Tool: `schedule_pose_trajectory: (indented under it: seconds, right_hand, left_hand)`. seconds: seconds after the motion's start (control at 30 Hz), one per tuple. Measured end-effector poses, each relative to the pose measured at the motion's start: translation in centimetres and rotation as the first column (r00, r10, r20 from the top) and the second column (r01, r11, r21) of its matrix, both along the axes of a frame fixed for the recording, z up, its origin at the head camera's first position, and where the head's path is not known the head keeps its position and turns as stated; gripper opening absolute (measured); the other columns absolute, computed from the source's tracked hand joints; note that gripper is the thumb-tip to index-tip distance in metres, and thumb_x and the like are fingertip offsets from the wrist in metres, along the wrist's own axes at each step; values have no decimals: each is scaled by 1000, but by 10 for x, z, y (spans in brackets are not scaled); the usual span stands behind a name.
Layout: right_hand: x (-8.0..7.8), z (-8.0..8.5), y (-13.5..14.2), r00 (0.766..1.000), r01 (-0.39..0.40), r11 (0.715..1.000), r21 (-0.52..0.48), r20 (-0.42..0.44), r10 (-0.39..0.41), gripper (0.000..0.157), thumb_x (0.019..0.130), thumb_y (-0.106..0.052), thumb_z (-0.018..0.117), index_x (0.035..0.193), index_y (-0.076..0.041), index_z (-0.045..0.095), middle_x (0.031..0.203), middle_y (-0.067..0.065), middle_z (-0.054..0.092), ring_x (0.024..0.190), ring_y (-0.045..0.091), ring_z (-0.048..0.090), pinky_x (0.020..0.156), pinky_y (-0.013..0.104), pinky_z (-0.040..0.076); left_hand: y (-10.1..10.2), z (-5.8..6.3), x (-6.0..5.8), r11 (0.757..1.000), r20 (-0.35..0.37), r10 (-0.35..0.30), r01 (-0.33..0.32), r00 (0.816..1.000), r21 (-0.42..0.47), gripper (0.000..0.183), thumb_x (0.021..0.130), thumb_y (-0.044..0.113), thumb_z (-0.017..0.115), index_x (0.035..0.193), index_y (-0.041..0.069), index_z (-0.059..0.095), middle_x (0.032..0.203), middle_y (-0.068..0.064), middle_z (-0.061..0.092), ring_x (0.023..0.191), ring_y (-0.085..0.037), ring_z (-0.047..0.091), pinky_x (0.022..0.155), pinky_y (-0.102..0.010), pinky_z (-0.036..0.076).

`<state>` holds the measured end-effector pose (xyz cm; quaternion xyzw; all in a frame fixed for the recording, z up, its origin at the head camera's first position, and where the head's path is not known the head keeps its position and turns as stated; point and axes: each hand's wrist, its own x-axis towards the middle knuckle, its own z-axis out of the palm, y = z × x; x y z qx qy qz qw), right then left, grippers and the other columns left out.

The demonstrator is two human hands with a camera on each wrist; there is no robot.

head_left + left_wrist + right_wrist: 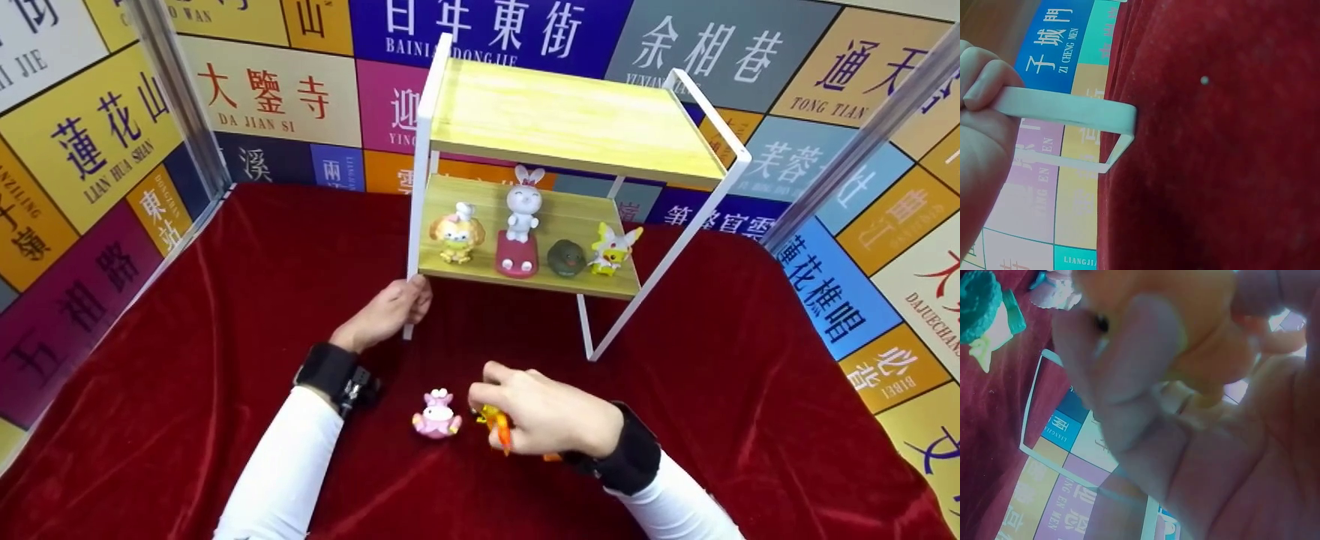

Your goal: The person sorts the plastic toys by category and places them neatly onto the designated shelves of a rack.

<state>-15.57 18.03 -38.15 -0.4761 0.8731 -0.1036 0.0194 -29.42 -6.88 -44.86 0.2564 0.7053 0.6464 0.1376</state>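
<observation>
My left hand [386, 311] grips the white metal leg of a two-tier shelf [570, 116], just below its lower board; the left wrist view shows curled fingers [988, 84] around the white frame [1072, 108]. Over the red cloth, my right hand [551, 412] holds an orange-yellow toy figure [1207, 349], mostly hidden by the fingers in the head view. Beside it on the cloth sits a pink toy figure [437, 416] with a large white eye. A figure with a green textured top [982, 309] shows in the right wrist view.
The lower board carries a curly-haired figure [457, 234], a white rabbit figure [523, 206] on a red base, a dark round figure [566, 258] and a yellow-and-white eared figure [613, 249]. Printed panels [277, 97] stand behind the red cloth [735, 390].
</observation>
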Motion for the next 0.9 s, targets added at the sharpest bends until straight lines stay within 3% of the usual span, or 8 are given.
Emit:
schedule_pose_trajectory:
  seconds: [0.2, 0.33, 0.5, 0.73, 0.9]
  right_hand:
    - [-3, -2, 1, 997, -45, 998, -51, -69, 41, 25, 78, -11, 73, 94, -16, 55, 85, -2, 53, 76, 14, 54, 69, 25, 48]
    - [-5, 0, 2, 994, -58, 994, -88, -94, 50, 26, 76, -11, 76, 99, -15, 64, 88, -3, 61, 83, 17, 55, 75, 29, 49]
    - [-6, 5, 5, 993, -48, 983, -176, -111, 29, 26, 76, -9, 76, 101, -16, 71, 94, -2, 61, 87, 16, 54, 77, 28, 48]
    - [-7, 10, 8, 993, -32, 932, -360, -119, -12, 19, 83, -6, 74, 97, -11, 63, 100, 1, 55, 81, 11, 58, 69, 22, 51]
    - [-9, 14, 11, 996, -12, 920, -392, -89, -25, 33, 78, -1, 74, 105, -6, 56, 115, 6, 62, 95, 14, 63, 80, 27, 55]
  left_hand:
    - [0, 0, 0, 1000, -29, -14, 14, 999, 12, 45, 111, 34, 25, 75, 11, 39, 68, 1, 35, 60, -9, 34, 59, -20, 30]
    - [0, 0, 0, 999, -25, -20, 21, 999, 26, 47, 109, 42, 27, 75, 11, 38, 68, 2, 34, 60, -8, 33, 59, -20, 30]
    - [0, -1, 1, 1000, -33, 2, -2, 999, 0, 47, 111, 37, 24, 74, 11, 40, 68, 1, 36, 61, -9, 35, 59, -20, 31]
    - [-1, 1, 1, 1000, -44, 7, -8, 999, -16, 47, 112, 35, 23, 74, 12, 39, 69, 1, 37, 62, -10, 36, 61, -21, 32]
    - [-1, 0, 1, 1000, -43, -7, 7, 999, -4, 46, 112, 34, 24, 74, 12, 38, 69, 1, 36, 61, -9, 35, 60, -20, 31]
